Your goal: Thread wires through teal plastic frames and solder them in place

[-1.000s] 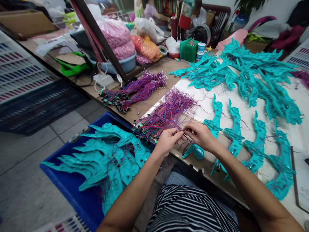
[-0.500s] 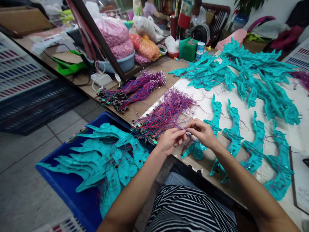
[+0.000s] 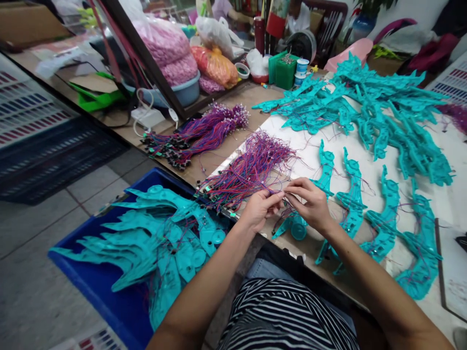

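Observation:
My left hand (image 3: 261,208) and my right hand (image 3: 308,201) meet fingertip to fingertip above the near edge of the table. Both pinch thin red and blue wires (image 3: 274,191); the small part at the fingertips is too tiny to make out. Just beyond the left hand lies a loose pile of red, blue and purple wires (image 3: 251,167) with small connectors. Under and beside my right hand is a teal plastic part (image 3: 298,227), partly hidden by the hand. A row of similar teal parts (image 3: 352,192), with wires on them, extends to the right.
A blue bin (image 3: 87,296) with stacked teal parts (image 3: 171,238) stands at lower left. Tied wire bundles (image 3: 204,133) lie farther back. A large teal heap (image 3: 365,102) covers the far right. Behind are a green box (image 3: 285,73), bagged pink pieces (image 3: 168,53) and a white power strip (image 3: 148,118).
My hands stay pinched together on the wires, with the right fingers slightly shifted. The whole view has moved a little; the parts on the table lie as before.

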`<state>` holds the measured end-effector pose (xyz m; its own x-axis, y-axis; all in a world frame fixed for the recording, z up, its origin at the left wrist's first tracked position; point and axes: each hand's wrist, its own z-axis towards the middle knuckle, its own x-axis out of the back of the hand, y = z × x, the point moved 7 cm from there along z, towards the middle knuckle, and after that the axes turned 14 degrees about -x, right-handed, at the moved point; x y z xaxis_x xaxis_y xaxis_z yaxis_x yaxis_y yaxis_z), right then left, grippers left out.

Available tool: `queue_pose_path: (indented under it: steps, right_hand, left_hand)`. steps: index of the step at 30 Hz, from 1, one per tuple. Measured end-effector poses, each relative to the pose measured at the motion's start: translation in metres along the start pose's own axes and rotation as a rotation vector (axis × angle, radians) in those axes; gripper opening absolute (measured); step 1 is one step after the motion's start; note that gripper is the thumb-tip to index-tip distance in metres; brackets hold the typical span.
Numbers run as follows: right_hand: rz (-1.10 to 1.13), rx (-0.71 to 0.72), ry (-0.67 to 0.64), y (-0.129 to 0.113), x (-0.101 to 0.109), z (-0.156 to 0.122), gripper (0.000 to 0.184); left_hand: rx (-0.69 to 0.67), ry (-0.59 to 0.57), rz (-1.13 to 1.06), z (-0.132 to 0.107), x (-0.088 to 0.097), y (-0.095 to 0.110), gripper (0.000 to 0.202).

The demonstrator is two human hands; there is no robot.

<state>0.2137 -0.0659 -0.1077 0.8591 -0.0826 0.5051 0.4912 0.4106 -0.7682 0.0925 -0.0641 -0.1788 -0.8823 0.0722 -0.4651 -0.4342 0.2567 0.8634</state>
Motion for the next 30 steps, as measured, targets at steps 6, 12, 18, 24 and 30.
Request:
queue_pose_path:
  steps: [6,12,18,24,30]
  right_hand:
    - [0.297,-0.314,-0.031,0.027,0.000,0.000,0.012]
    - [0.291,-0.278,-0.020,0.025,0.003,0.002,0.012]
    - [0.149,-0.250,0.030,0.017,0.007,0.002,0.011]
    - [0.166,-0.235,0.002,0.013,0.007,0.001,0.010]
    - [0.202,-0.284,-0.013,0.016,0.008,0.000,0.010]
  left_hand:
    - [-0.070,0.016,-0.039,0.002,-0.004,0.006,0.051]
    - [-0.054,0.009,0.011,0.006,-0.010,0.008,0.038]
    - [-0.041,0.049,-0.034,0.010,-0.014,0.005,0.036]
    - [-0.070,0.080,-0.148,0.011,-0.016,0.004,0.035]
    - [-0.045,0.112,-0.175,0.010,-0.018,0.005,0.036]
